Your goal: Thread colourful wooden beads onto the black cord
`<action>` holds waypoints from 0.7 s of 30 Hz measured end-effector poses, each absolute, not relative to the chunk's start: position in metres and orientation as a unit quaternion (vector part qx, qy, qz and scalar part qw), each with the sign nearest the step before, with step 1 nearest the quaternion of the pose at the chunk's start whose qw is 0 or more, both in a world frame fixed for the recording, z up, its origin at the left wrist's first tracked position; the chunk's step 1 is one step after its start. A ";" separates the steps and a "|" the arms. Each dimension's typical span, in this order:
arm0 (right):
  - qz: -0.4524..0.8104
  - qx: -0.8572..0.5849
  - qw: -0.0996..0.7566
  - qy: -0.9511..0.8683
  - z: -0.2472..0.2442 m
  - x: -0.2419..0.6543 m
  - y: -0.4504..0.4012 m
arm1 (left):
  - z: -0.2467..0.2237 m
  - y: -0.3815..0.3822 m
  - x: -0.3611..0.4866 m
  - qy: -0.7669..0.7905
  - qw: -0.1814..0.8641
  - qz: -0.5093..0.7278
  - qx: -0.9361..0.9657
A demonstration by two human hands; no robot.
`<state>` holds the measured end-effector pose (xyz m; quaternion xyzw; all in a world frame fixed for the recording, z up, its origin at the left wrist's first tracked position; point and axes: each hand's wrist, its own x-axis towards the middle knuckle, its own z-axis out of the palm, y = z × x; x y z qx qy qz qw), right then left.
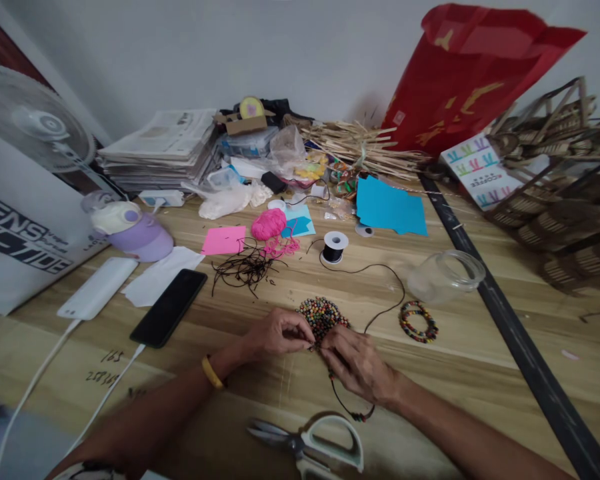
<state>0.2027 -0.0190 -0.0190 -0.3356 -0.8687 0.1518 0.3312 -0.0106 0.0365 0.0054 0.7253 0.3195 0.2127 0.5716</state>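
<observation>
A heap of small multicoloured beads [324, 313] lies on the table in front of me. My left hand [283, 331] is closed in a pinch at the heap's near left edge; what its fingertips hold is too small to make out. My right hand [356, 360] is closed on a thin black cord [337, 395], its fingertips close to the left ones. Several beads are threaded on the cord, which loops below the right hand. From that hand the cord also runs back to a white spool [335, 247]. A finished-looking bead bracelet [419, 322] lies to the right.
Scissors [307, 443] lie near the front edge. Around the work are a glass jar [447, 275], cut black cords [247, 267], pink yarn [269, 225], blue paper [391, 205] and a phone [169, 308] on a cable. Newspapers [160, 150] and a red bag [470, 73] stand behind.
</observation>
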 end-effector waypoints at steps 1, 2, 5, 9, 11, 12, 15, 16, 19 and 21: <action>0.152 -0.336 0.329 -0.869 -0.019 0.203 -0.019 | 0.005 0.036 -0.010 0.320 0.575 0.213 0.722; 0.151 -0.336 0.329 -0.869 -0.019 0.203 -0.019 | 0.004 0.036 -0.010 0.320 0.579 0.214 0.719; 0.149 -0.335 0.327 -0.871 -0.018 0.202 -0.019 | 0.003 0.035 -0.010 0.321 0.587 0.215 0.712; 0.146 -0.336 0.328 -0.871 -0.017 0.202 -0.019 | 0.003 0.035 -0.010 0.323 0.581 0.210 0.716; 0.145 -0.335 0.333 -0.869 -0.017 0.201 -0.019 | 0.003 0.035 -0.010 0.320 0.585 0.212 0.714; 0.144 -0.334 0.334 -0.870 -0.017 0.201 -0.019 | 0.003 0.035 -0.010 0.320 0.588 0.213 0.712; 0.146 -0.334 0.326 -0.872 -0.018 0.201 -0.018 | 0.003 0.035 -0.010 0.319 0.590 0.212 0.710; 0.148 -0.333 0.324 -0.873 -0.019 0.201 -0.018 | 0.003 0.035 -0.010 0.320 0.589 0.211 0.712; 0.152 -0.331 0.325 -0.873 -0.020 0.202 -0.018 | 0.003 0.035 -0.010 0.322 0.586 0.207 0.714; 0.154 -0.330 0.325 -0.873 -0.020 0.202 -0.019 | 0.003 0.036 -0.010 0.326 0.583 0.204 0.716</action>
